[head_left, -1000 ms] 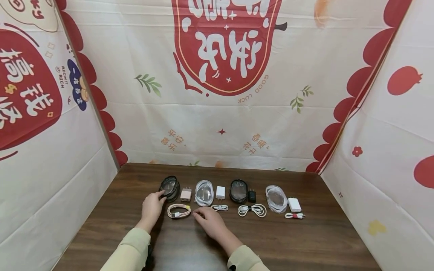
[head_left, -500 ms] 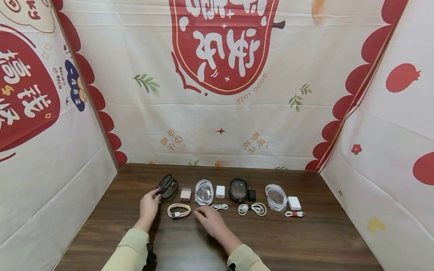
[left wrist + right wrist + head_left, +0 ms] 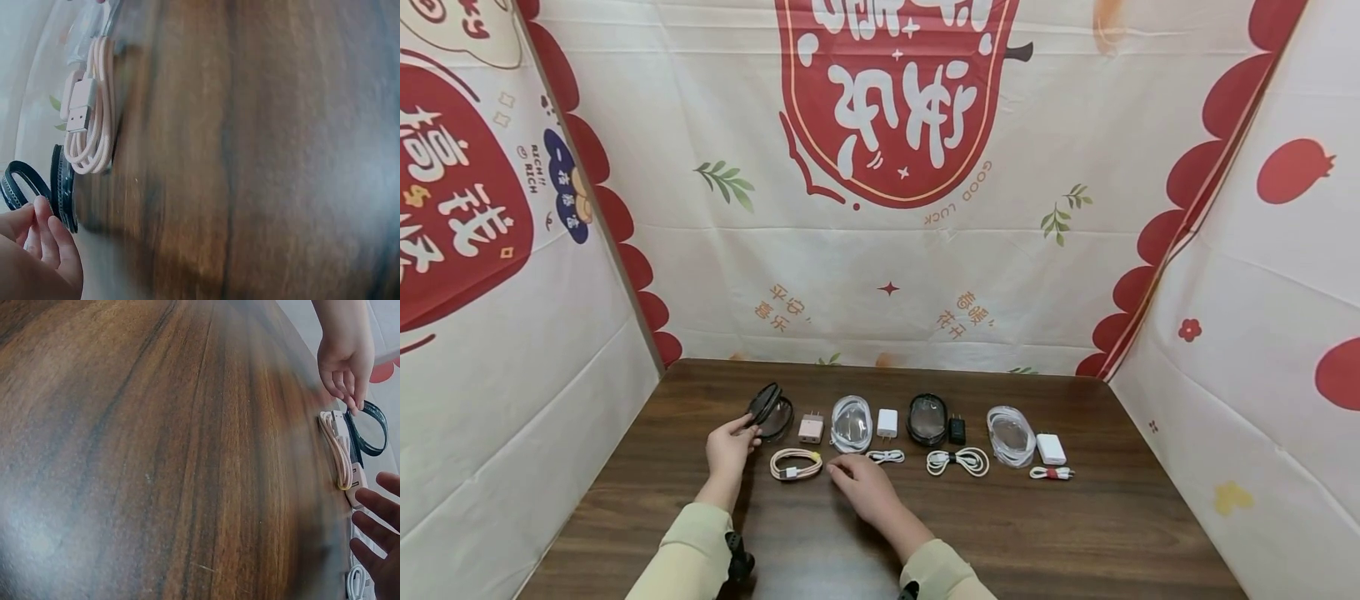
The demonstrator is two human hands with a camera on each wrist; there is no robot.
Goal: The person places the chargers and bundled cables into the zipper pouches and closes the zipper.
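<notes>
Lid [image 3: 764, 403] of the black case [image 3: 781, 419] tilts up, likely because the left hand [image 3: 727, 454] pinches it; the right hand [image 3: 867, 490] is loosely spread.

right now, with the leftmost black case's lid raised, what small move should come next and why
I'd probably have the right hand pick up the coiled pink cable: that hand holds nothing and is close by, while the left hand holds the lid up, so the leftmost black case stands open.
</notes>
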